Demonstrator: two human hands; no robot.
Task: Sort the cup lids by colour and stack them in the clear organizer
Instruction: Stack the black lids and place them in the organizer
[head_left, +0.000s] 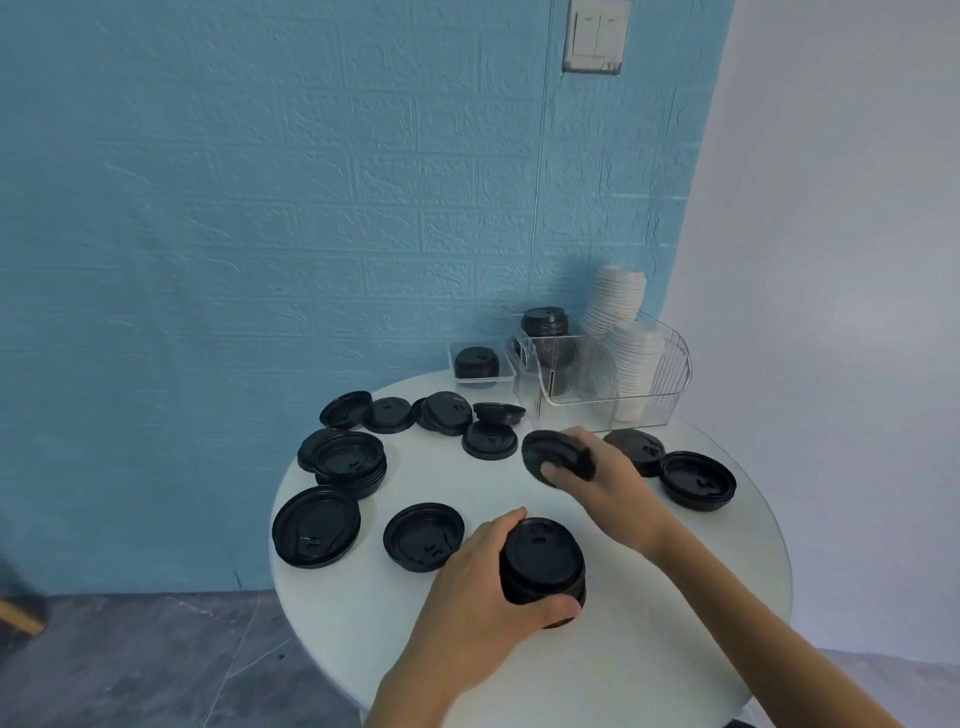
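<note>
A black stack (543, 569) is clasped in the left grip (478, 587); a lid (550, 457) is pinched in the right grip (597, 467). If misaligned, the lid could topple the stack onto the bench (623, 675)

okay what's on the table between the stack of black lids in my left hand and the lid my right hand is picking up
Nothing: in the head view, only bare white table lies between the stack of black lids your left hand holds and the lid your right hand grips.
</note>
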